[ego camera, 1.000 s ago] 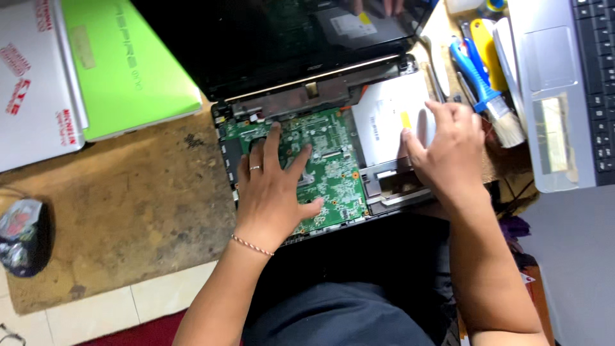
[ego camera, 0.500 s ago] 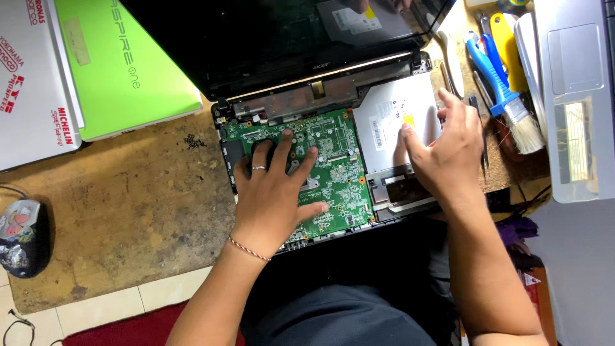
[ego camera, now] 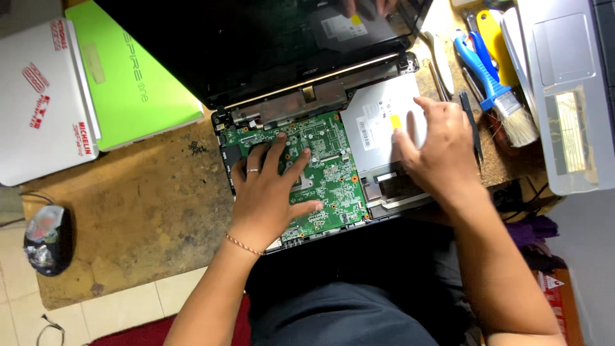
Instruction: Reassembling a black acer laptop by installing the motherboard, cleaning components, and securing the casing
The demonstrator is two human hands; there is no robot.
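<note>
An opened black laptop (ego camera: 256, 57) lies on the wooden bench with its green circuit board (ego camera: 333, 173) bare. My left hand (ego camera: 269, 186) rests flat on the board, fingers spread, a ring on one finger and a thin bracelet at the wrist. To the right sits the silver optical drive (ego camera: 378, 122) with a small yellow sticker. My right hand (ego camera: 439, 150) lies on the drive's right part, fingers curled over it and holding it in the laptop's bay.
A green small laptop (ego camera: 131, 83) and a white one (ego camera: 41, 102) lie at the left. A black mouse (ego camera: 45, 240) sits at the bench's left edge. A blue-handled brush (ego camera: 496, 90), tweezers (ego camera: 474, 128) and hand tools lie at the right beside a silver laptop (ego camera: 567, 90).
The view has shifted, so the laptop sits further right and lower. My right hand has slid with the silver drive leftward into the bay. My left hand stays flat on the board.
</note>
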